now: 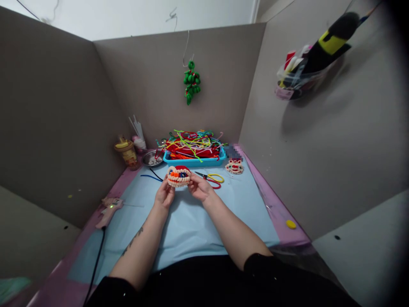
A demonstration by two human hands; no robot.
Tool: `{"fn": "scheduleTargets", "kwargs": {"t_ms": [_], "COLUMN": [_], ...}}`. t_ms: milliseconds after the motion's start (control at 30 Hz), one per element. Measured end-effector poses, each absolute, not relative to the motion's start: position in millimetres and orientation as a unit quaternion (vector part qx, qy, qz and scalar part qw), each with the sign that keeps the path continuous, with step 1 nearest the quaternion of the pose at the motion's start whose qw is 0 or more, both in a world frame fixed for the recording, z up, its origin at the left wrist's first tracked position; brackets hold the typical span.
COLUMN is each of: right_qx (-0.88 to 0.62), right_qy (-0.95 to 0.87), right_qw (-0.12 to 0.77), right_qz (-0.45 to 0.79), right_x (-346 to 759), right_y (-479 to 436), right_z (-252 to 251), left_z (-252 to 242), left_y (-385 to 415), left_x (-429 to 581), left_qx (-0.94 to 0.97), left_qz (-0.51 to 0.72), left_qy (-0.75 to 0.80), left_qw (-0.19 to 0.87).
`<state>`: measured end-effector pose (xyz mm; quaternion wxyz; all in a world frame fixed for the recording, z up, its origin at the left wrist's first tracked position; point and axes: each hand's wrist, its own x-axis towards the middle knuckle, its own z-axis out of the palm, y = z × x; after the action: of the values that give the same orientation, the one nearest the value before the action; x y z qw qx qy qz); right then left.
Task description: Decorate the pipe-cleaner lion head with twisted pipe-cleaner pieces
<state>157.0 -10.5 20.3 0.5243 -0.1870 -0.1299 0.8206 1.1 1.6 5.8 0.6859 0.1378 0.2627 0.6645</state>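
Two hands [164, 195] [200, 188] hold one fuzzy figure [179, 177]; one similar figure [234, 167] sits apart.

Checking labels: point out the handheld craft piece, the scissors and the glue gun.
Handheld craft piece [179, 181]: head view, on its pale front.
Scissors [207, 176]: head view, near the pivot.
Glue gun [109, 212]: head view, on its pink body.

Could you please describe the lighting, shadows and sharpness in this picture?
Head view: the left partition is dim, the wall above bright; a shadow falls below the clear holder on the right partition; the right edge fades to black; a pixelated patch hides detail beside the blue tray; the held fuzzy piece looks soft in fine detail.
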Motion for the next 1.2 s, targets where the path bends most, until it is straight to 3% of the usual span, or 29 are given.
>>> {"fn": "scheduleTargets", "kwargs": {"t_ms": [233,467,1200], "right_qx": [-0.189,-0.1,-0.195], "right_qy": [-0.094,-0.124,-0.039], "right_qw": [0.562,0.631,0.612], "right_qz": [0.8,0.759,0.765], "right_x": [159,151,152], "right_y": [-4,-3,10], "right_z": [17,11,-4], "left_z": [4,4,8], "left_y": [-7,-22,-24], "left_x": [10,28,16], "left_qx": [0.197,0.26,0.242], "left_qz": [0.695,0.711,0.668], "left_qy": [0.258,0.263,0.303], "left_qw": [0.642,0.598,0.635]}}
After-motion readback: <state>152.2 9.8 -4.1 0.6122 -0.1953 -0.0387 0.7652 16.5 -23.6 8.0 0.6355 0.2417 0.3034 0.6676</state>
